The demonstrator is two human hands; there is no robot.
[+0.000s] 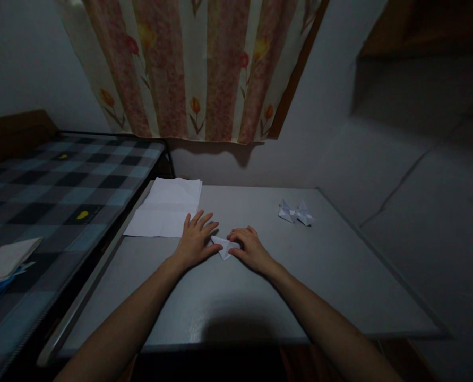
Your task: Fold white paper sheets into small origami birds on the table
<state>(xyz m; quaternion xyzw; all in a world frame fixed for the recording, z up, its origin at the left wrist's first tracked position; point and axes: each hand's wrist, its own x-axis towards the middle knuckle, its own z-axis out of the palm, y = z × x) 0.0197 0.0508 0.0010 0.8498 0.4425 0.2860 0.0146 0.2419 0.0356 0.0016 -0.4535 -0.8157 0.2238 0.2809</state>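
A small folded white paper (225,248), roughly triangular with its tip toward me, lies on the grey table (284,297). My left hand (197,239) rests at its left side, fingers spread and thumb touching the paper. On the right side, my right hand (250,248) has its fingers curled over the paper's edge, with the thumb on the near side. Two folded paper boats (286,212), or similar pointed shapes, stand close together at the back right. Just beyond my left hand is a stack of white paper sheets (166,207) with a crease across the top sheet.
Left of the table is a bed with a checked cover (112,180); papers and something blue (5,276) lie on it. A flowered curtain (196,69) hangs on the back wall. A wooden shelf (427,32) juts out at the upper right.
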